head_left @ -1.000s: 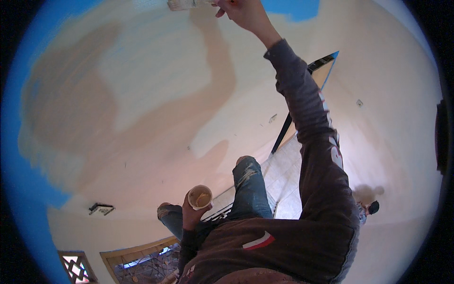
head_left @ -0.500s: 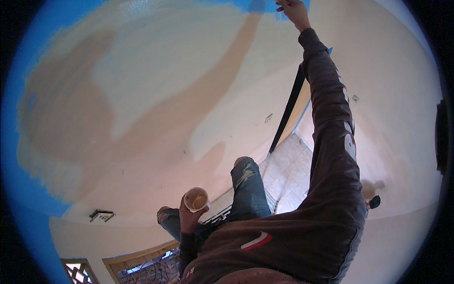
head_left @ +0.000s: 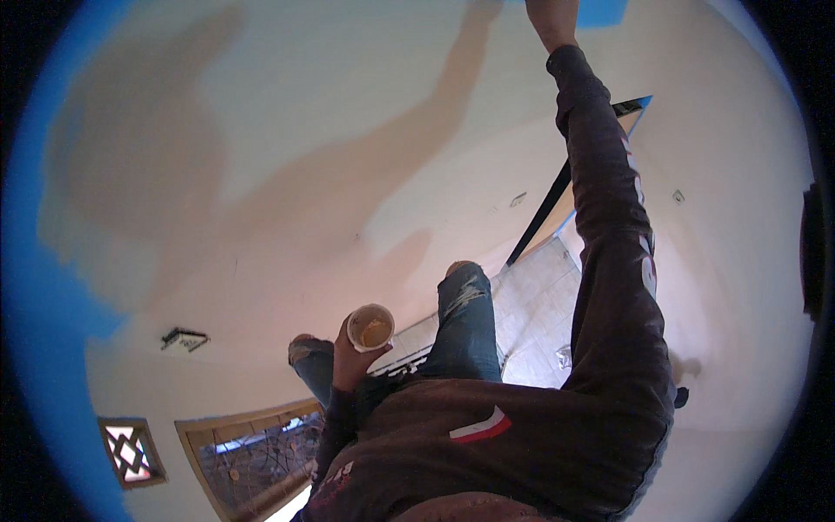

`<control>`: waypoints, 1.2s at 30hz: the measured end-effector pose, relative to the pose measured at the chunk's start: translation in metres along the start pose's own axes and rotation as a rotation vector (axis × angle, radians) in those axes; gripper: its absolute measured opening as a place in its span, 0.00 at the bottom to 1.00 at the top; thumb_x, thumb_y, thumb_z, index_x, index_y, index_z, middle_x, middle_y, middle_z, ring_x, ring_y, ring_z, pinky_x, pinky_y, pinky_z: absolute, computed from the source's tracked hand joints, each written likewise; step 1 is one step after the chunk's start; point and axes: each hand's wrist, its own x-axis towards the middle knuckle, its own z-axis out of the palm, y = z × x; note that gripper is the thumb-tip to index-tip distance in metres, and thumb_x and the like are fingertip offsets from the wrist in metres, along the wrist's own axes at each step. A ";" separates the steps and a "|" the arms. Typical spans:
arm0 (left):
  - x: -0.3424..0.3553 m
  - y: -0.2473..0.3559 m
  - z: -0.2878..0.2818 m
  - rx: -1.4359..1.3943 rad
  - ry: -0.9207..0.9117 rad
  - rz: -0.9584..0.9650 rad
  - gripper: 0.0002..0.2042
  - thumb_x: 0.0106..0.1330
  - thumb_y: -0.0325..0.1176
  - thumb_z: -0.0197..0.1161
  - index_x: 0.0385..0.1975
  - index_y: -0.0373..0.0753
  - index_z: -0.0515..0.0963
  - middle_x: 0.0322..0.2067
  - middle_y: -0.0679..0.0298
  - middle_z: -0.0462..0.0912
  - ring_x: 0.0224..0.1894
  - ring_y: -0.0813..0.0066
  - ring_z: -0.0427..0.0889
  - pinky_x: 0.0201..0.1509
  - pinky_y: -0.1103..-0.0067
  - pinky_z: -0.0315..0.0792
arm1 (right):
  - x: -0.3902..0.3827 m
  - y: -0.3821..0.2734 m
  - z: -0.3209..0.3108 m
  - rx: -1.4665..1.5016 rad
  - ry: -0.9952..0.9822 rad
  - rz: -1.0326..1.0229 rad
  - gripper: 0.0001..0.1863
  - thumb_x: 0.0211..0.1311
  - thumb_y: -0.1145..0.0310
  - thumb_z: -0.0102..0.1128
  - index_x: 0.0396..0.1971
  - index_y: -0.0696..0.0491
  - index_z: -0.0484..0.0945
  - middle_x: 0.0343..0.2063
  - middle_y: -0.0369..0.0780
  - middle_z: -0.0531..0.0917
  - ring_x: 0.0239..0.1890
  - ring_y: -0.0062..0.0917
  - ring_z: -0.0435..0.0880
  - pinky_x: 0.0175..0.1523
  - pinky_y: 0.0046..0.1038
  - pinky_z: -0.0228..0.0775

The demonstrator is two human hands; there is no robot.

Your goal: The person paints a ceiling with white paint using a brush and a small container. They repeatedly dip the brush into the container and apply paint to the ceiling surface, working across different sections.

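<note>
The left hand (head_left: 348, 361) is wrapping narrowly around a small cup (head_left: 370, 328) of tan paint, holding it low, close to the body and above the bent knees. The cup is standing roughly upright, its open mouth showing. The right hand (head_left: 552, 17) is reaching high to the wall's (head_left: 287, 113) top edge, where blue tape (head_left: 602, 10) is running along. Most of that hand is passing out of view, so I cannot tell whether it is gripping anything or how wide it is spread.

The likeliest trouble, as I judge it, is the cup tipping while attention is going to the high reach: paint would be spilling onto the jeans (head_left: 465, 326) or the tiled floor (head_left: 535, 317) below. The stretch could also be pulling the body off balance, since the person seems to be perched well above the floor. A smear over the tape onto the ceiling is another risk.

Around the work, tan patches are spreading across the pale wall, with more blue tape along the wall's left edge. A small vent (head_left: 184, 338) is sitting low on the wall, a window (head_left: 252, 452) with a grille lower still, and a dark door edge (head_left: 548, 209) is standing right of the knees. Nothing is blocking the raised arm.
</note>
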 end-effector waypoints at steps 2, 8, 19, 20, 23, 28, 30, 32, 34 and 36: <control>-0.003 -0.006 -0.002 -0.003 0.003 -0.004 0.39 0.44 0.35 0.84 0.58 0.34 0.70 0.52 0.55 0.81 0.56 0.65 0.81 0.59 0.70 0.76 | -0.011 -0.050 0.005 0.089 0.005 -0.045 0.07 0.59 0.77 0.53 0.29 0.61 0.81 0.25 0.58 0.81 0.30 0.56 0.81 0.33 0.48 0.72; -0.006 -0.007 -0.001 -0.036 0.017 0.002 0.39 0.44 0.34 0.84 0.58 0.34 0.70 0.52 0.56 0.81 0.55 0.66 0.81 0.59 0.70 0.76 | -0.043 -0.166 -0.021 0.283 -0.147 -0.084 0.11 0.65 0.76 0.54 0.43 0.64 0.80 0.27 0.56 0.83 0.30 0.48 0.85 0.32 0.41 0.76; -0.002 0.009 -0.002 -0.012 0.006 0.008 0.40 0.44 0.35 0.84 0.59 0.34 0.70 0.52 0.56 0.81 0.57 0.66 0.80 0.60 0.70 0.75 | -0.003 -0.097 -0.015 0.823 -0.478 0.104 0.15 0.73 0.68 0.56 0.51 0.62 0.80 0.37 0.44 0.88 0.34 0.24 0.89 0.32 0.24 0.78; -0.004 0.005 -0.002 -0.016 0.006 -0.006 0.40 0.44 0.35 0.84 0.59 0.34 0.70 0.52 0.56 0.81 0.57 0.66 0.80 0.60 0.70 0.75 | 0.001 -0.074 -0.011 0.794 -0.494 0.123 0.15 0.73 0.68 0.56 0.51 0.62 0.80 0.38 0.44 0.88 0.34 0.24 0.89 0.32 0.24 0.78; -0.009 0.000 -0.002 -0.028 0.023 -0.023 0.40 0.44 0.35 0.84 0.59 0.34 0.70 0.53 0.56 0.81 0.57 0.65 0.80 0.61 0.70 0.75 | 0.003 -0.010 -0.007 0.671 -0.498 0.178 0.17 0.72 0.62 0.58 0.53 0.56 0.81 0.39 0.40 0.88 0.36 0.19 0.88 0.34 0.20 0.75; -0.009 -0.001 -0.003 -0.042 0.018 0.005 0.41 0.44 0.36 0.84 0.59 0.35 0.69 0.53 0.56 0.81 0.57 0.65 0.80 0.61 0.70 0.75 | 0.013 0.054 -0.040 0.271 -0.343 0.295 0.16 0.66 0.62 0.61 0.48 0.55 0.84 0.35 0.40 0.90 0.37 0.23 0.90 0.38 0.26 0.79; -0.010 -0.004 -0.005 -0.027 0.018 0.008 0.41 0.44 0.36 0.84 0.59 0.35 0.69 0.53 0.56 0.80 0.57 0.65 0.80 0.61 0.70 0.75 | 0.012 0.073 -0.046 0.070 -0.242 0.245 0.14 0.63 0.64 0.62 0.45 0.53 0.85 0.33 0.42 0.89 0.36 0.31 0.89 0.38 0.30 0.80; -0.008 -0.007 -0.003 0.000 -0.002 0.013 0.41 0.44 0.37 0.84 0.59 0.35 0.69 0.53 0.56 0.80 0.57 0.65 0.80 0.61 0.70 0.75 | 0.009 0.099 -0.044 -0.202 -0.141 0.079 0.13 0.60 0.65 0.63 0.43 0.52 0.86 0.30 0.45 0.88 0.35 0.39 0.88 0.37 0.34 0.80; -0.008 -0.008 -0.001 -0.023 -0.012 0.016 0.41 0.44 0.37 0.84 0.59 0.35 0.69 0.52 0.56 0.81 0.57 0.65 0.80 0.60 0.70 0.75 | 0.007 0.099 -0.035 -0.108 -0.155 0.065 0.12 0.57 0.65 0.64 0.40 0.51 0.86 0.29 0.47 0.87 0.34 0.44 0.86 0.37 0.38 0.79; -0.009 -0.009 -0.001 -0.028 -0.003 0.016 0.40 0.44 0.37 0.84 0.59 0.35 0.70 0.52 0.56 0.81 0.56 0.65 0.80 0.60 0.69 0.75 | 0.003 0.071 -0.017 -0.138 -0.138 -0.003 0.13 0.63 0.64 0.61 0.43 0.53 0.85 0.28 0.44 0.88 0.33 0.37 0.89 0.38 0.35 0.80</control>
